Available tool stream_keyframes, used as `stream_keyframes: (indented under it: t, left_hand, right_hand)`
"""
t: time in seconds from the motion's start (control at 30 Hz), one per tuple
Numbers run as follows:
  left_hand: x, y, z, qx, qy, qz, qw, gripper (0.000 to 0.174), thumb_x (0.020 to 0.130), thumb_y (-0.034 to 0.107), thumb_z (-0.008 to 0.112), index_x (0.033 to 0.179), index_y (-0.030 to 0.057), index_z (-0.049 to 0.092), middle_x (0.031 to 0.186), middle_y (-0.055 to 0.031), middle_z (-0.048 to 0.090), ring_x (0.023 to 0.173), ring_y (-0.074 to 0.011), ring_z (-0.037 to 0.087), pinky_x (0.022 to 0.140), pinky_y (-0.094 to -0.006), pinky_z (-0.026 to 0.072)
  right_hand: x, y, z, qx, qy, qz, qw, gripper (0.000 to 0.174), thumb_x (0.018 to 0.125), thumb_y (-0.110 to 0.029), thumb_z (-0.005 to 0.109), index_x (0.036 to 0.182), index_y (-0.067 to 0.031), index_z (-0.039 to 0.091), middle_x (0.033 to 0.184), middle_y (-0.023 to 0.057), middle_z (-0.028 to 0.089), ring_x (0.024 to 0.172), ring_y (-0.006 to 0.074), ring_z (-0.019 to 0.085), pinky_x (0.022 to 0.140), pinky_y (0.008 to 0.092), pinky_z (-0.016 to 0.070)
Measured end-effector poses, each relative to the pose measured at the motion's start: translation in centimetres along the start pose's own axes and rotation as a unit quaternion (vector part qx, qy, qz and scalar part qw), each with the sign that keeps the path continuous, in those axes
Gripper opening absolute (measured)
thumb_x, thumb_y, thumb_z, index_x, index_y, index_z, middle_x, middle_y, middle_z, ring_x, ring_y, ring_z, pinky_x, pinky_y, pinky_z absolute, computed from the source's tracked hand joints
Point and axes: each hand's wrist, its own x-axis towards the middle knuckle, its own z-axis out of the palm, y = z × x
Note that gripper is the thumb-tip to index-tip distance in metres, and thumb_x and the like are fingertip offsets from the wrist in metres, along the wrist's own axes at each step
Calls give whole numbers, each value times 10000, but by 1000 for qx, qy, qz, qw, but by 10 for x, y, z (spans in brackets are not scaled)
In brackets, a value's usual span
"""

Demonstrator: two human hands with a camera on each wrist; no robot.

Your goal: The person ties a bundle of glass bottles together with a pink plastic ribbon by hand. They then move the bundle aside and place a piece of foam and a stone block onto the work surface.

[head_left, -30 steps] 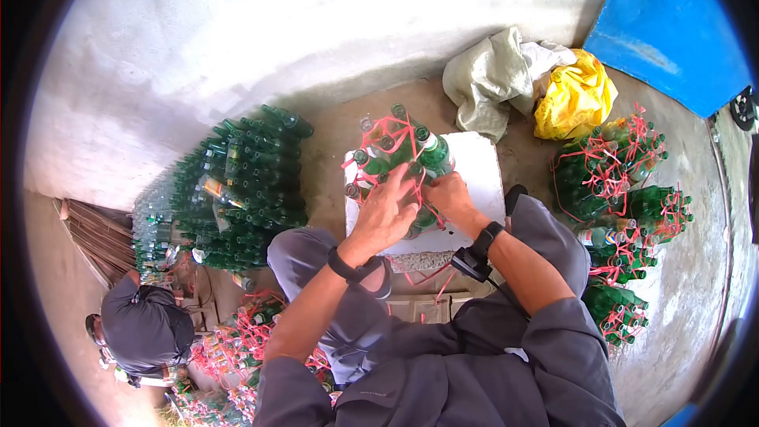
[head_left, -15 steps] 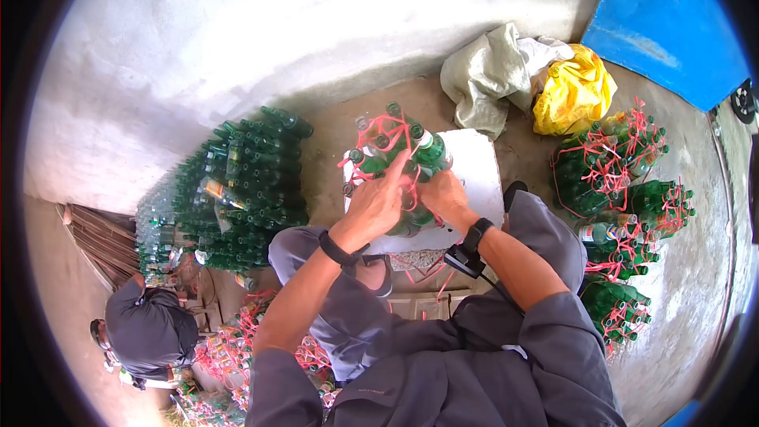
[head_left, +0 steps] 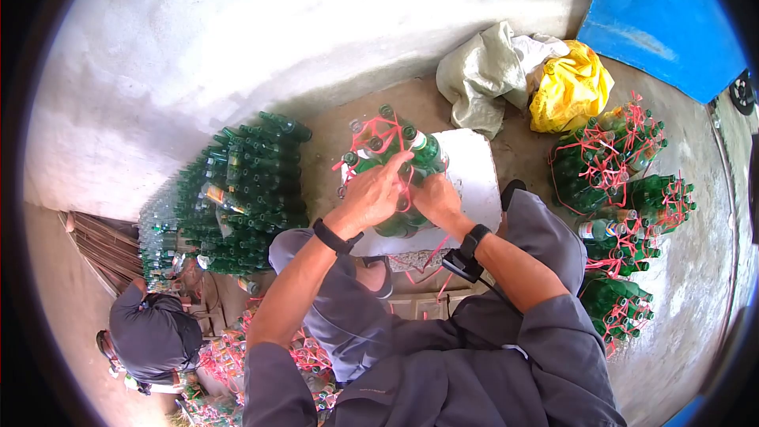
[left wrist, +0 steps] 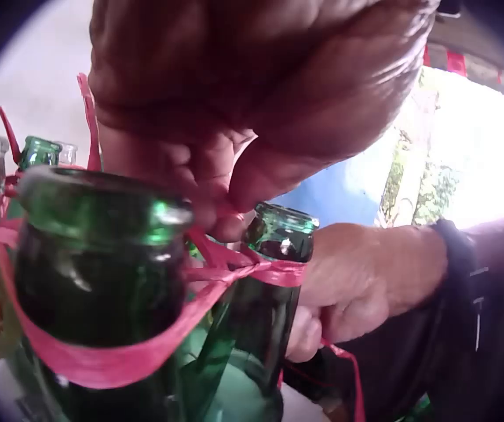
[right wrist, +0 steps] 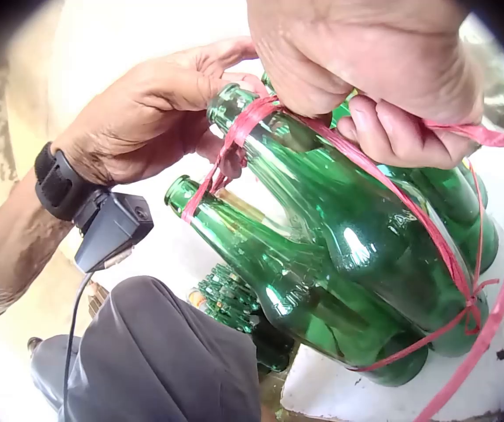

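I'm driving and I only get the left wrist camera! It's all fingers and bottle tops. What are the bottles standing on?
Observer: The head view shows the green bottles standing on a white block.
Operator: Ooh! Does the ribbon only go round their necks?
Observer: No. In the right wrist view, pink ribbon also runs round them low down, near their bases.
Operator: Are there any more bottles done up like that?
Observer: Yes. The head view has several ribbon-tied bundles sitting on the floor on the person's right.
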Motion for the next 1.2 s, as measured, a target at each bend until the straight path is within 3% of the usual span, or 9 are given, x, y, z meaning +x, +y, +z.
stream_keyframes:
  t: [0.23,0.3,0.33,0.47,0.53,0.87,0.97,1.07,1.2]
  left_hand:
    - [14,19,-23,-36,-22,-62,997,376,836,35,549,1212,56,550,768,-87,590,693,-229,584,629,-383,450]
    - [14,12,-18,-252,-12,-121,960,347,826,8,506,1168,41,546,700,-106,607,706,-209,657,631,-374,493]
    - [14,21,-19,-294,8,-119,948,312,822,20,499,1130,10,549,739,-87,604,732,-148,640,641,-316,490]
    - [14,15,-11,-335,35,-133,932,254,837,39,513,1081,-6,564,806,-97,623,752,-166,647,665,-309,502]
    - [11,17,-11,-386,52,-149,909,200,841,36,565,1038,8,583,826,-19,569,709,-95,494,637,-273,401]
    - [-14,52,-18,-284,128,-113,943,120,885,-22,571,998,18,567,761,-9,599,687,-63,539,605,-270,443]
    - [-25,64,-13,-227,145,-71,960,131,884,-28,573,1008,12,564,764,-32,631,679,-85,586,617,-289,471]
    - [-34,82,-18,-203,131,-55,969,153,873,-29,580,1018,13,564,802,-97,673,688,-150,645,643,-308,499]
    - [-50,95,-9,-92,169,40,980,166,820,2,640,978,45,613,794,-82,663,721,-260,647,767,-417,512]
  right_hand:
    - [-4,8,5,22,14,-57,998,520,882,-510,652,869,6,717,920,268,709,940,457,683,804,511,541]
    - [-5,10,5,30,14,-69,997,513,889,-503,646,869,6,714,912,269,706,930,460,680,801,515,536]
    - [-5,12,5,38,15,-81,996,507,896,-496,641,869,6,710,904,269,703,920,462,678,797,520,531]
    - [-2,12,5,39,5,-82,996,497,903,-483,637,884,9,707,910,279,696,924,460,674,800,522,526]
    - [-7,10,-1,31,-5,-93,995,481,903,-468,643,892,9,705,931,280,698,930,449,679,814,523,528]
    - [-37,-17,-45,-44,118,-140,982,441,904,-440,624,871,-16,742,872,211,729,793,416,697,740,484,548]
    - [-42,-19,-56,96,7,-147,984,417,884,-383,632,738,-4,726,683,150,697,635,322,683,632,431,531]
    - [-43,-20,-59,196,-153,-140,958,391,891,-297,605,653,4,679,564,56,598,515,112,539,477,306,433]
    - [-33,-14,-51,283,-191,-93,935,269,884,-219,681,725,-3,703,584,39,604,440,102,488,365,283,330]
